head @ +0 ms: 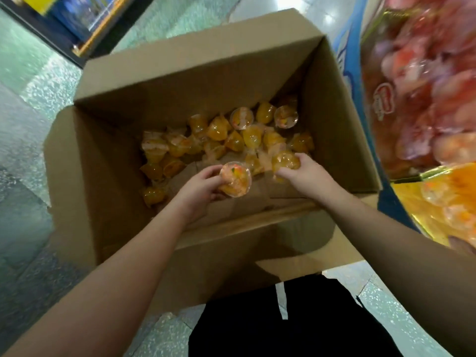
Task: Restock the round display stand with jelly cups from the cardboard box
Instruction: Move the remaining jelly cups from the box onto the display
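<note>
Now both hands inside cardboard box [180, 81]: left hand [199, 188] grips jelly cup [235, 179], right hand [301, 168] grips another [284, 159].

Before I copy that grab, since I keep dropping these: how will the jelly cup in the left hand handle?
The jelly cup in the left hand looks small and light, since curled fingers alone hold it. Its glossy plastic is probably slippery. The rounded shape may roll or tip when set down: loose cups in the cardboard box lie at all angles.

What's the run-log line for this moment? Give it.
left hand: holds jelly cup | right hand: grips another cup | cardboard box: cups remain
</note>
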Available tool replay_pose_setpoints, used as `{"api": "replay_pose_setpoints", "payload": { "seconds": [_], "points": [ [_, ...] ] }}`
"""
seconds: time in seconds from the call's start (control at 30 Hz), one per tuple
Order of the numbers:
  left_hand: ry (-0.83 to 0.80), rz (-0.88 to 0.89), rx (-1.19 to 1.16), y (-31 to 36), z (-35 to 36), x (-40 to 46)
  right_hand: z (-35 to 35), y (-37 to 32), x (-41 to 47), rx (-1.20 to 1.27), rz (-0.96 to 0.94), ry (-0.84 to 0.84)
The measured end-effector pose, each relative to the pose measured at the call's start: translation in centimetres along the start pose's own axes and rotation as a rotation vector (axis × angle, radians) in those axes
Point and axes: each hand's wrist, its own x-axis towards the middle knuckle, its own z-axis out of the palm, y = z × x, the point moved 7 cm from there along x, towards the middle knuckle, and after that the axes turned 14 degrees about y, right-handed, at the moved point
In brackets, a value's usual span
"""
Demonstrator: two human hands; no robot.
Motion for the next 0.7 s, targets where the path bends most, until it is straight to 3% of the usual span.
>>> {"api": "replay_pose_setpoints", "payload": {
  "seconds": [0.3, 0.7],
  "points": [
    [-0.271, 0.036, -0.105, 5.9, 18.9, -9.8, -15.2, 14.5, -8.3, 0.564, 0.381, 0.171],
    [-0.473, 0.053, 0.162, 3.5, 41.3, -16.7, -23.9, 33.5, -16.4, 0.92, 0.634, 0.329]
  ]
}}
